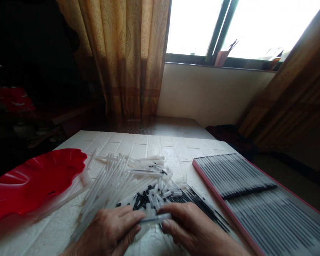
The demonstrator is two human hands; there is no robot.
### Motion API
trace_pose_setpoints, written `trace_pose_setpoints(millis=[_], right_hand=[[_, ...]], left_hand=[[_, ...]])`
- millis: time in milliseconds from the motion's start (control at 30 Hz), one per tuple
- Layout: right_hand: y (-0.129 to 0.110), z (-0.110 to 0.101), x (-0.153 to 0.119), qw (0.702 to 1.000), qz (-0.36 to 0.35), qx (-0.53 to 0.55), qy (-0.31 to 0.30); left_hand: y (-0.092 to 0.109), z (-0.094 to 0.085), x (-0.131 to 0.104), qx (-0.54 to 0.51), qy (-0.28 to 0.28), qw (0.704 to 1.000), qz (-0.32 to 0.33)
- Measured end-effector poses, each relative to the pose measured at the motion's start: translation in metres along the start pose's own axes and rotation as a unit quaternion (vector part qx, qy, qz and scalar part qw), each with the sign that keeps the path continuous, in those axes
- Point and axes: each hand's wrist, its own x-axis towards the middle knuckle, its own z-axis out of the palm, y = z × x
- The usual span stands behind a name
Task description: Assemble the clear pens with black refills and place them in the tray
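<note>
Between my two hands a translucent tube with a dark core, likely a pen (155, 219), lies roughly level. Its left end is pinched in the fingers of my left hand (113, 227). My right hand (188, 227) has thumb and forefinger closed on the right end. Just beyond the hands is a heap of small black and clear caps (152, 197). Clear plastic tubes (109, 181) are piled behind and to the left. Thin black refills (200, 202) lie beside my right hand, partly covered by it.
A red scalloped dish (37, 177) is at the left on the white brick-patterned board (176, 145). At the right lies a pink-edged tray (208, 181) with rows of pens. A brown table (176, 124), curtains and a window are behind.
</note>
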Motion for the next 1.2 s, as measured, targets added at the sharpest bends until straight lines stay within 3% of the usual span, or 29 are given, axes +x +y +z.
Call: trace_pose_setpoints(millis=[167,333,567,767,1200], right_hand=[[-0.001,0.001,-0.001,0.998,0.015,0.036,-0.058],[0.004,0.009,-0.002,0.997,0.030,0.029,-0.061],[0.003,0.009,-0.003,0.995,0.040,0.053,-0.071],[0.008,0.012,-0.002,0.996,0.020,0.063,-0.067],[0.014,0.015,-0.007,0.993,0.024,0.099,-0.067]], left_hand=[[-0.005,0.008,-0.007,-0.026,-0.027,0.999,-0.011],[-0.008,0.016,-0.009,-0.027,-0.012,1.000,-0.009],[-0.003,0.013,-0.008,-0.011,0.000,1.000,-0.009],[0.002,0.010,-0.004,0.009,0.051,0.999,0.014],[0.007,0.011,-0.009,0.040,0.037,0.999,-0.001]])
